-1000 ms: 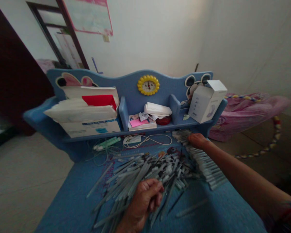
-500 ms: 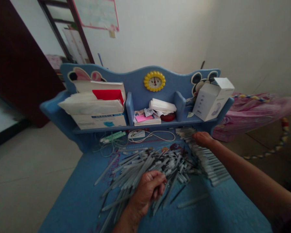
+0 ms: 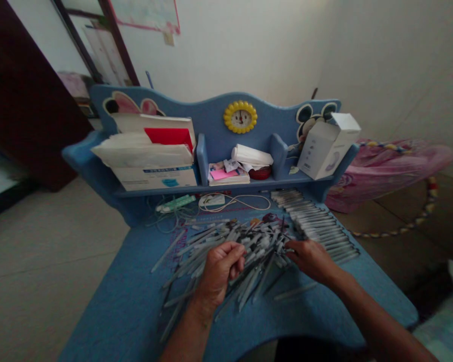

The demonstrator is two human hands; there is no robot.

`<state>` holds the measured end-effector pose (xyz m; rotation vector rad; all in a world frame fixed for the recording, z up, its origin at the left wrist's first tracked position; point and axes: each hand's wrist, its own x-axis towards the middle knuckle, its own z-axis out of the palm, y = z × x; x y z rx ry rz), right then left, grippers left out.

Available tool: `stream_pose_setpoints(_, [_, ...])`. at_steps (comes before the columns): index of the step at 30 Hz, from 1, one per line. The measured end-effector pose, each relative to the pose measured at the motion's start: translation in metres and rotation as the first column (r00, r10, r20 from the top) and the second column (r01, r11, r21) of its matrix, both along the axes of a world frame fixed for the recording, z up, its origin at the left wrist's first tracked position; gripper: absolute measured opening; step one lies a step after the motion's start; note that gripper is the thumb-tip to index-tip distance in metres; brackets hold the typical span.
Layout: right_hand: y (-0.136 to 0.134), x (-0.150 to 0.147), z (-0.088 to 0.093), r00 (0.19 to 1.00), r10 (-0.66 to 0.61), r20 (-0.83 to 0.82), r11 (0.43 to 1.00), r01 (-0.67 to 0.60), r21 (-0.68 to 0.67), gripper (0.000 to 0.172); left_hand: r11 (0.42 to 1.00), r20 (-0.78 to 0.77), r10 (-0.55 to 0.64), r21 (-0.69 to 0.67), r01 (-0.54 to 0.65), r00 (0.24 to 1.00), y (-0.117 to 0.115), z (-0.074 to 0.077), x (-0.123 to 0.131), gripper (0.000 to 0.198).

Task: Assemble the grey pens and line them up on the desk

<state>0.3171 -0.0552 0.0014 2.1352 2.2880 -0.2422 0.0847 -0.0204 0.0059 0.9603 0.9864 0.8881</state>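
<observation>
Pens (image 3: 230,246), grey and thin, lie in a loose crisscross heap on the middle of the blue table (image 3: 117,301), and in the head view both hands are now on that heap. The left hand (image 3: 219,269) sits at its near left side with the fingers curled into a tight grip against the thumb, closed on what looks like one or a few pens, though the dim light hides how many. The right hand (image 3: 311,259) lies palm down at the near right edge of the heap with its fingertips among the pens; I cannot tell whether its grip has closed on one or only rests there. A second ago this hand was stretched out to the far end of the neat row (image 3: 317,223) of pens laid side by side on the right of the table; it has since drawn back to the heap, so the row lies untouched and both hands work the same loose pile. Beyond the heap a white cable (image 3: 234,202) curls on the table, and the blue shelf (image 3: 211,130) at the far edge carries a yellow clock (image 3: 240,116), stacked papers (image 3: 151,156) on the left and a white box (image 3: 326,146) on the right.
</observation>
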Motion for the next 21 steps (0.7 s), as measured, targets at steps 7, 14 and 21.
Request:
stream_pose_setpoints(7, [-0.021, -0.014, -0.006, 0.987, -0.136, 0.091, 0.990, 0.137, -0.012, 0.023, 0.984, -0.164, -0.074, 0.150, 0.099, 0.984, -0.005, -0.003, 0.004, 0.023])
stream_pose_setpoints(14, [-0.029, -0.030, -0.005, 0.993, -0.109, 0.036, 0.994, 0.108, 0.018, 0.021, 0.868, -0.453, -0.072, 0.411, 0.280, 0.888, -0.013, -0.008, 0.013, 0.013])
stream_pose_setpoints(21, [-0.046, -0.032, -0.016, 0.981, -0.189, -0.047, 0.981, 0.191, 0.040, 0.024, 0.616, -0.671, 0.041, 0.600, 0.510, 0.740, -0.017, -0.014, 0.016, 0.013])
